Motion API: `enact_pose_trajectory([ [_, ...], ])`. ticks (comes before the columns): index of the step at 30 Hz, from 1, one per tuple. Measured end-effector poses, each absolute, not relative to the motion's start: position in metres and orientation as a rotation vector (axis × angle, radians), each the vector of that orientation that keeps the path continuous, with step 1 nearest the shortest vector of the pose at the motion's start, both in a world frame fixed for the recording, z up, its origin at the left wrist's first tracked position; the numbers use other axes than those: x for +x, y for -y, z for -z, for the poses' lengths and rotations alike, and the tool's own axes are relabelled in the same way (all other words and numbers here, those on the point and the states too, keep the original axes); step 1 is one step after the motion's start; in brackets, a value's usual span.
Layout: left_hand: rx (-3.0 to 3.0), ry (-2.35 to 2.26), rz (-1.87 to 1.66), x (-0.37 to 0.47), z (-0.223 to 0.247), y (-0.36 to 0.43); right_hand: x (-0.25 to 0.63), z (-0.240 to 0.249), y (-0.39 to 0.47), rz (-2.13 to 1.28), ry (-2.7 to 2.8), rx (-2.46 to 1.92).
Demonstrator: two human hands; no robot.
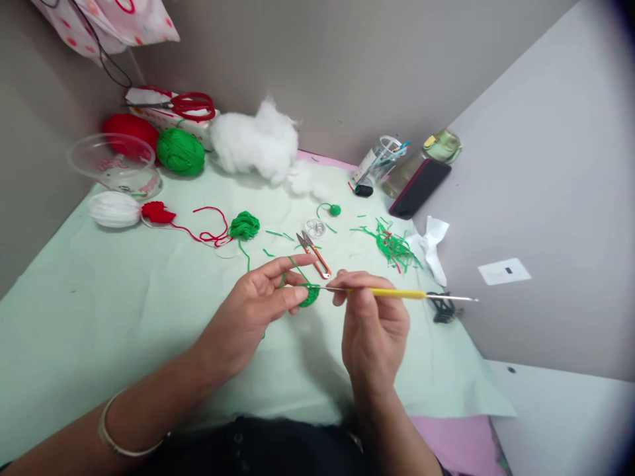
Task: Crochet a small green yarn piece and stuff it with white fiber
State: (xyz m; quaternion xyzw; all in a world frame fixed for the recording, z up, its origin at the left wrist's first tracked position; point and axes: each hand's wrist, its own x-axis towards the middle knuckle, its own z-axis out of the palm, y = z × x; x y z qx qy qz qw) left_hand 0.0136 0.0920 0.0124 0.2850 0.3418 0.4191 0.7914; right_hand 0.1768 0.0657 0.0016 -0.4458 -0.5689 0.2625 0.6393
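My left hand [258, 301] pinches a small green crochet piece [310, 296] between thumb and fingers. Green yarn runs from the piece over the raised index finger. My right hand [372, 324] is closed round a yellow-handled crochet hook [397, 293], held like a pen. The hook's near metal end meets the edge of the crochet piece; its other tip points right. Just beyond the hands lie orange thread snips [317, 258], blades spread. A loose bundle of green yarn [245, 225] rests farther back on the left, its strand trailing toward my left hand.
White stuffing [255, 140], a green yarn ball [181, 151] and a clear plastic tub [143, 184] stand at the back. Red-handled scissors [191, 106] lie on a box. Yarn scraps [394, 246], a phone [421, 188] and a clear cup [380, 162] are on the right.
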Motion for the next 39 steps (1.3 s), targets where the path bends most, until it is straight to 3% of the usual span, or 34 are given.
enact_pose_trajectory([
  [3,0.673,-0.742,-0.913,0.016,-0.01,-0.088,0.172,0.001,-0.067,-0.538,1.388,-1.025],
  [10,0.536,-0.72,-0.899,0.021,-0.009,-0.089,0.176,0.013,-0.06,0.098,1.749,-1.109],
  [18,0.643,-0.77,-0.916,0.016,-0.011,-0.09,0.179,-0.003,-0.062,-0.708,1.257,-1.024],
  [29,0.859,-0.847,-0.913,0.011,-0.008,-0.088,0.183,-0.001,-0.069,-1.024,1.032,-1.014],
  [32,0.896,-0.884,-0.927,0.011,-0.007,-0.087,0.182,-0.004,-0.065,-0.83,1.204,-1.078],
  [39,0.916,-1.003,-1.055,0.019,-0.011,-0.081,0.18,0.006,-0.055,0.087,1.856,-1.13],
])
